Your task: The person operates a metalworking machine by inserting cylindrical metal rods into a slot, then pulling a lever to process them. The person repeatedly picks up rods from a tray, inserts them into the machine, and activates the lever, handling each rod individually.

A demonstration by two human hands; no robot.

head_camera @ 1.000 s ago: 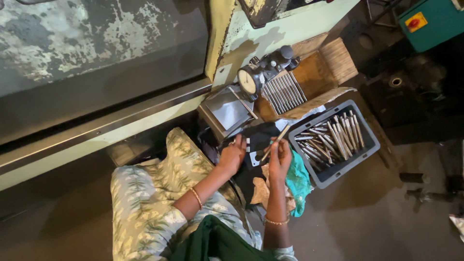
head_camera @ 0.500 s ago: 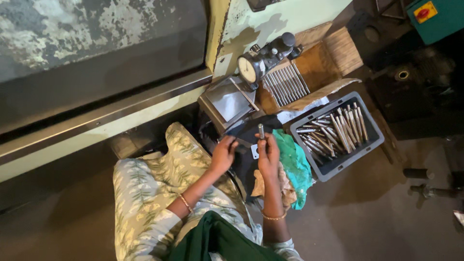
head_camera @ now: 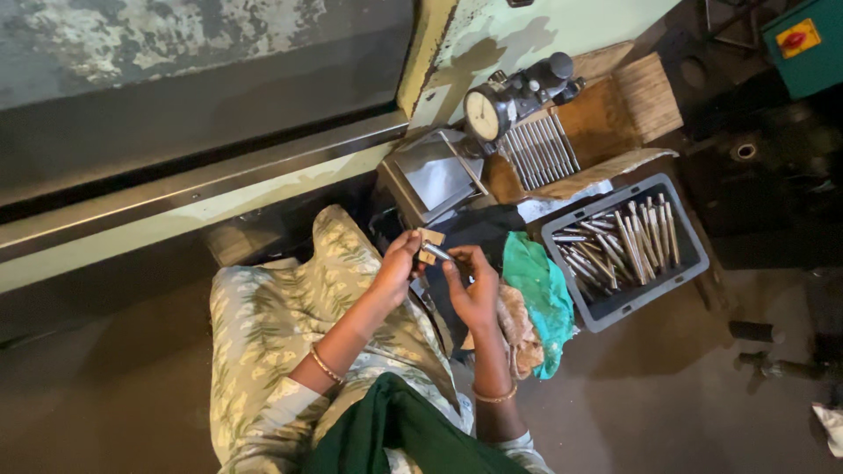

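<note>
I sit with both hands raised in front of me. My left hand (head_camera: 399, 263) pinches a small tan block (head_camera: 428, 240) at one end of a short metal rod (head_camera: 436, 253). My right hand (head_camera: 472, 283) grips the rod from the other side, fingers curled round it. Right of my hands a grey plastic crate (head_camera: 689, 263) holds several more metal rods (head_camera: 615, 246). A row of finished rods (head_camera: 536, 151) lies on a wooden board behind it.
A dial gauge on a stand (head_camera: 483, 112) stands by the board. A small metal tray (head_camera: 430, 175) sits ahead of my hands. Green and tan cloths (head_camera: 540, 294) lie by my right knee. A large pale-green machine (head_camera: 176, 158) fills the left.
The rod, held upright in my right hand half a second ago, now lies level between both hands. My left hand has come in to meet it with the tan block.
</note>
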